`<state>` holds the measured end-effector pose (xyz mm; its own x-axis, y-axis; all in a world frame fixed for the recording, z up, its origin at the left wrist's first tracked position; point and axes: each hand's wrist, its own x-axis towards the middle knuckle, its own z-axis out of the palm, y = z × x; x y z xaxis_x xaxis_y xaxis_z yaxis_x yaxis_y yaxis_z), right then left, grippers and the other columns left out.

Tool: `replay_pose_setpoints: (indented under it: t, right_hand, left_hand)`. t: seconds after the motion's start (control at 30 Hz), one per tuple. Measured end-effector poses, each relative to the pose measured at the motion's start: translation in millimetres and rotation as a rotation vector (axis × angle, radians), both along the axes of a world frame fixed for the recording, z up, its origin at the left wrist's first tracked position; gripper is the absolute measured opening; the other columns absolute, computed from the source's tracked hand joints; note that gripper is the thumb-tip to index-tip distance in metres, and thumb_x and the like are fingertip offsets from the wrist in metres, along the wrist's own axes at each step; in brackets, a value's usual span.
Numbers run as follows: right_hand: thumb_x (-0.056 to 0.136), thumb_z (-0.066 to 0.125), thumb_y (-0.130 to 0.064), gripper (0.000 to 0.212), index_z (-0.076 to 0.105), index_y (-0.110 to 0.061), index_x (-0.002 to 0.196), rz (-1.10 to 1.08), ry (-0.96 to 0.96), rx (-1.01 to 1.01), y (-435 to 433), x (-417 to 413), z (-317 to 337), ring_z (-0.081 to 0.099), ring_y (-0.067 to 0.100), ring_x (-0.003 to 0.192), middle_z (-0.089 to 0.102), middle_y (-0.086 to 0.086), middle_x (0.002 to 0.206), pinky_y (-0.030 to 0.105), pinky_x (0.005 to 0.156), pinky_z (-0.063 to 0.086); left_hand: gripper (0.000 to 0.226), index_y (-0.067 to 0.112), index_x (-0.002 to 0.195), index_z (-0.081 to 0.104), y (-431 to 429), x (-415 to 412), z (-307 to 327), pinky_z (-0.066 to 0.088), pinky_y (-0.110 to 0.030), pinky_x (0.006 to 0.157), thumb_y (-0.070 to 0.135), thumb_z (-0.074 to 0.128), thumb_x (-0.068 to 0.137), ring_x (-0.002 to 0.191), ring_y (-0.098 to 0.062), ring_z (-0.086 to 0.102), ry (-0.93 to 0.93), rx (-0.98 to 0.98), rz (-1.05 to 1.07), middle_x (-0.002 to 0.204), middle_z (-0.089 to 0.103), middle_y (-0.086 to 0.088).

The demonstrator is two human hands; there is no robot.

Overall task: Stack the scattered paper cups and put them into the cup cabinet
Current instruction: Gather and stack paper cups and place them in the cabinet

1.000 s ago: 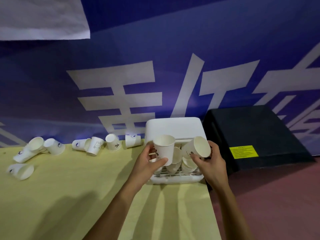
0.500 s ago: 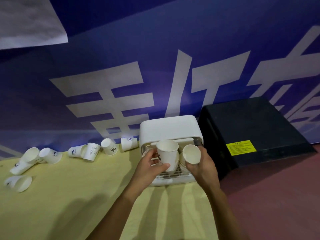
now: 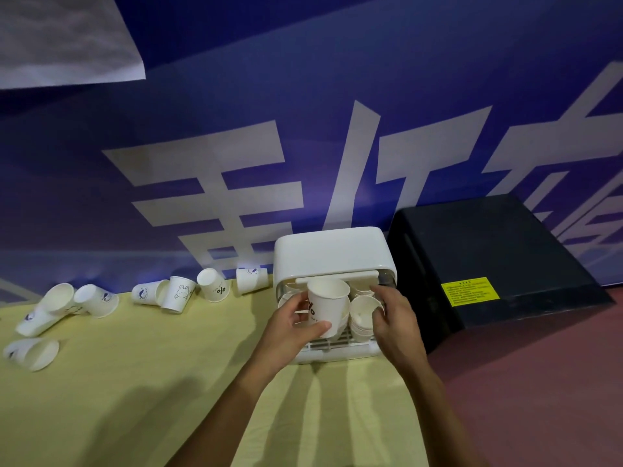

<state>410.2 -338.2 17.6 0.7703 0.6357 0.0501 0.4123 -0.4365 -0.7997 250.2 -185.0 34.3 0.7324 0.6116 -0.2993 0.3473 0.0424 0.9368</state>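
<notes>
Left hand gripped a paper cup, upright and mouth up, at the open front of the cup cabinet. Right hand curled on the nested stack inside, probably pinching it; partly hidden. The stack sat just right of the held cup. Loose cups lay well left on the table, black box to the right.

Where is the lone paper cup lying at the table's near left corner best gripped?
Grip the cup round its side wall from above, thumb and fingers on opposite sides. It lies on its side on the table, mouth toward the right, so the curved wall faces up.
</notes>
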Motion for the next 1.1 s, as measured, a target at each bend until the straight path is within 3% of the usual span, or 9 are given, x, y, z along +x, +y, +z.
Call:
replay_pose_setpoints:
  t: [0.1,0.17,0.33,0.5,0.73,0.83,1.0,1.1]
  right_hand:
    - [0.090,0.068,-0.038,0.031,0.066,-0.037,0.121,0.051,0.312,0.212,1.9,0.7,19.8,0.067,0.004,0.106,0.073,-0.015,0.110,0.028,0.093,0.054]
    - [0.080,0.076,-0.054,0.047,0.064,-0.041,0.124,0.139,0.423,0.234,5.3,-1.8,26.0,0.068,0.004,0.105,0.071,-0.017,0.112,0.027,0.092,0.054]
    - [0.079,0.085,-0.040,0.052,0.062,-0.035,0.125,0.157,0.444,0.272,13.0,-14.5,23.4,0.070,0.011,0.104,0.072,-0.012,0.113,0.035,0.086,0.061]
    - [0.077,0.087,-0.031,0.056,0.056,-0.038,0.123,-0.074,0.396,0.330,-4.6,-6.7,13.6,0.067,0.005,0.105,0.069,-0.016,0.114,0.025,0.084,0.057]
    - [0.067,0.083,-0.046,0.068,0.048,-0.036,0.124,-0.158,0.320,0.185,-15.2,-10.3,-9.5,0.064,-0.005,0.099,0.066,-0.017,0.111,0.018,0.076,0.052]
    - [0.073,0.085,-0.041,0.067,0.045,-0.035,0.126,-0.185,0.284,0.134,-12.1,-13.8,-19.3,0.063,-0.001,0.098,0.064,-0.016,0.111,0.016,0.073,0.048]
    - [0.081,0.081,-0.037,0.067,0.046,-0.029,0.138,-0.194,0.206,0.078,-2.9,-15.5,-33.0,0.061,0.008,0.101,0.061,-0.019,0.110,0.025,0.081,0.048]
    - [0.081,0.080,-0.029,0.062,0.053,-0.022,0.137,-0.172,0.137,0.018,5.6,-16.2,-39.5,0.061,0.012,0.107,0.063,-0.010,0.115,0.030,0.088,0.051]
  left_hand:
    - [0.061,0.047,0.121,0.061,-4.5,4.0,3.2,0.058,-0.039,0.091,0.040,0.086,0.066,0.109,-0.009,0.066,0.000,0.003,0.006,0.114,0.071,0.012]
    - [0.064,0.045,0.123,0.060,-8.7,8.0,4.7,0.058,-0.039,0.092,0.042,0.086,0.064,0.110,-0.010,0.065,-0.002,0.014,-0.006,0.114,0.071,0.012]
    - [0.062,0.042,0.119,0.063,-16.3,16.5,7.6,0.057,-0.041,0.094,0.038,0.086,0.061,0.107,-0.007,0.065,-0.003,0.024,-0.005,0.110,0.070,0.013]
    - [0.052,0.038,0.118,0.061,-13.9,12.4,9.3,0.054,-0.017,0.072,0.028,0.087,0.074,0.099,-0.001,0.065,-0.035,-0.005,0.007,0.116,0.065,0.009]
    - [0.042,0.031,0.113,0.065,-10.7,4.9,8.6,0.049,-0.016,0.068,0.026,0.085,0.077,0.097,-0.004,0.069,-0.011,-0.019,0.043,0.115,0.068,0.009]
    - [0.040,0.031,0.112,0.066,-9.2,4.9,7.6,0.049,-0.016,0.067,0.027,0.085,0.077,0.097,-0.004,0.069,-0.005,-0.013,0.055,0.113,0.069,0.010]
    - [0.035,0.031,0.110,0.066,-7.0,0.8,3.1,0.050,-0.020,0.066,0.027,0.083,0.080,0.100,-0.008,0.068,0.006,-0.010,0.064,0.112,0.069,0.010]
    - [0.033,0.030,0.110,0.066,-5.9,-3.1,-0.7,0.050,-0.019,0.065,0.027,0.082,0.081,0.098,-0.009,0.068,0.008,-0.012,0.072,0.110,0.070,0.010]
